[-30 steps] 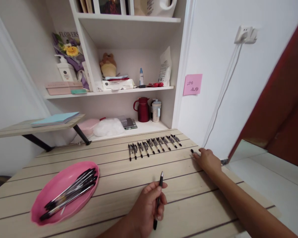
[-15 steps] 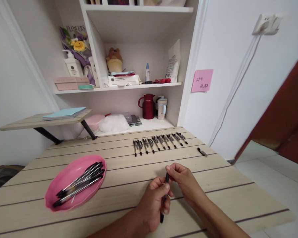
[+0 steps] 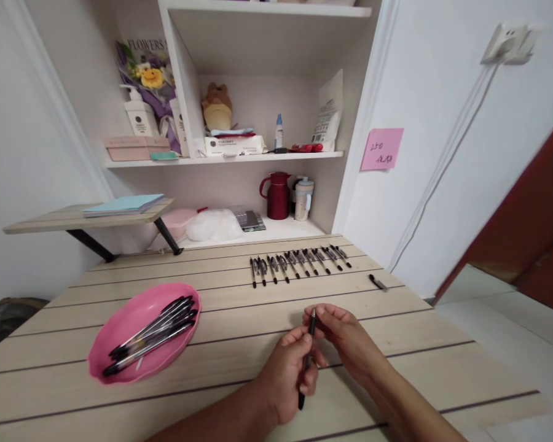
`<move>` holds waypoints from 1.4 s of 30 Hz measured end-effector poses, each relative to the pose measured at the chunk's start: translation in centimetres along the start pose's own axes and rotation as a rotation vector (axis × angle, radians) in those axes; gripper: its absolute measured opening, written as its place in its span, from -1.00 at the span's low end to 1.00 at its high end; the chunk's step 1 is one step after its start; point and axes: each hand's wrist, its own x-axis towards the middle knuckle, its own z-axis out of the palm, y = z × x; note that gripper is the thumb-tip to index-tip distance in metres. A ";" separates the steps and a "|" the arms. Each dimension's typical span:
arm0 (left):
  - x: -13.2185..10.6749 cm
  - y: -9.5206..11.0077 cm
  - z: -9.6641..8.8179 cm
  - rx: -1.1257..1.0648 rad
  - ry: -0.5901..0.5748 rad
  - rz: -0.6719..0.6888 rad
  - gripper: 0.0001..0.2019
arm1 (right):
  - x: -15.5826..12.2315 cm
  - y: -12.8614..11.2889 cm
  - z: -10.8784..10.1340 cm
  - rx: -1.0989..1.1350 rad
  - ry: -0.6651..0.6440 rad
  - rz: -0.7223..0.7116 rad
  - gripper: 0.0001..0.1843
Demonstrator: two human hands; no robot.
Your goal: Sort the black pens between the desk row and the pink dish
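Observation:
My left hand (image 3: 288,371) is closed round the barrel of a black pen (image 3: 311,331), which points away from me, its silver tip bare at the top. The pen's dark rear end sticks out below my left fingers. At the tip, my right hand (image 3: 338,328) has its thumb and fingers pinched close against the pen; its fingertips are partly hidden. Farther back lies a row of several pens (image 3: 299,265) with caps beside them. A single black pen cap (image 3: 378,283) lies off to the right.
A pink bowl (image 3: 96,350) holding several clear-barrelled pens stands on the left of the wooden table (image 3: 221,393). Behind it is a small raised shelf (image 3: 37,222) with black legs. A white shelf unit (image 3: 313,228) with a red jug (image 3: 278,197) borders the table's back.
My right thumb and fingers have shifted a little at the pen's top end, so its silver tip now shows. My left hand keeps its grip. The view has shifted slightly.

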 end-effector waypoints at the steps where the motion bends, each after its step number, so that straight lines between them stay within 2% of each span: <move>1: 0.0 0.0 0.0 -0.001 -0.004 0.002 -0.72 | 0.0 0.0 0.0 0.020 0.005 0.006 -0.60; 6: 0.0 0.1 0.0 0.008 -0.001 -0.004 -0.73 | 0.0 -0.1 0.2 -0.012 -0.014 0.005 -0.66; 11: -0.2 0.3 0.2 0.015 0.010 -0.010 -0.75 | 0.0 0.0 0.4 0.095 -0.003 0.033 -0.62; 17: -0.1 0.3 0.1 0.008 0.004 -0.004 -0.77 | 0.0 0.0 0.5 0.024 -0.020 0.020 -0.65; 24: 0.2 0.1 -0.3 -0.038 0.004 0.023 -0.73 | 0.3 0.1 0.9 0.161 -0.017 0.009 -0.68; 30: 0.1 0.1 -0.1 -0.028 0.014 0.012 -0.76 | 0.6 0.3 0.8 0.093 -0.018 0.015 -0.68; 37: -0.1 0.3 0.2 0.009 0.006 -0.002 -0.81 | 0.8 -0.7 0.9 0.297 0.051 0.018 -0.70; 42: -0.1 0.4 0.0 0.005 -0.016 -0.012 -0.76 | 1.9 -1.0 0.0 0.397 0.125 -0.072 -0.71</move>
